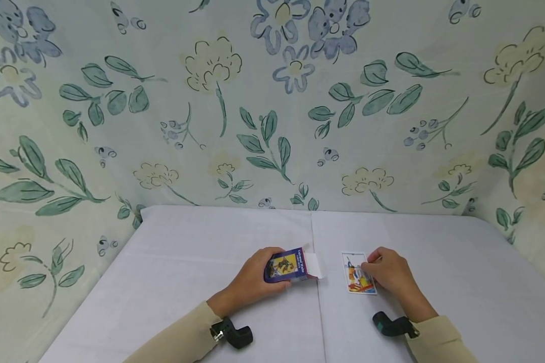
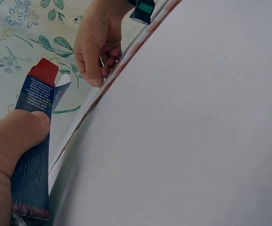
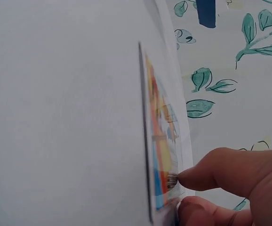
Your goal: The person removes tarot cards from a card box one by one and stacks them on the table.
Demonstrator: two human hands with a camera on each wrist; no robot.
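Two hands are busy on the white table (image 1: 186, 242). The left hand (image 1: 254, 282) grips a small blue card box (image 1: 288, 266), with the thumb curled over one side and the fingers wrapped round the other. The box lies on the table near the person, just left of the middle, and its white flap hangs open toward the right.

The right hand (image 1: 390, 275) rests on a picture card (image 1: 358, 273). That card lies flat and face up, a little to the right of the box. The fingertips (image 3: 206, 176) are bent and pressed close together, pinching the card's right edge against the table.

To do this step well, the person should probably keep the box still with the left hand. The right hand may need to slip a fingertip under the thin card's edge, since a flat card is hard to lift. Going slow would likely stop the card from bending.

Counting: one box, one card seen lying out, two hands, and two small black wrist cameras. A flowered cloth hangs at the far side.
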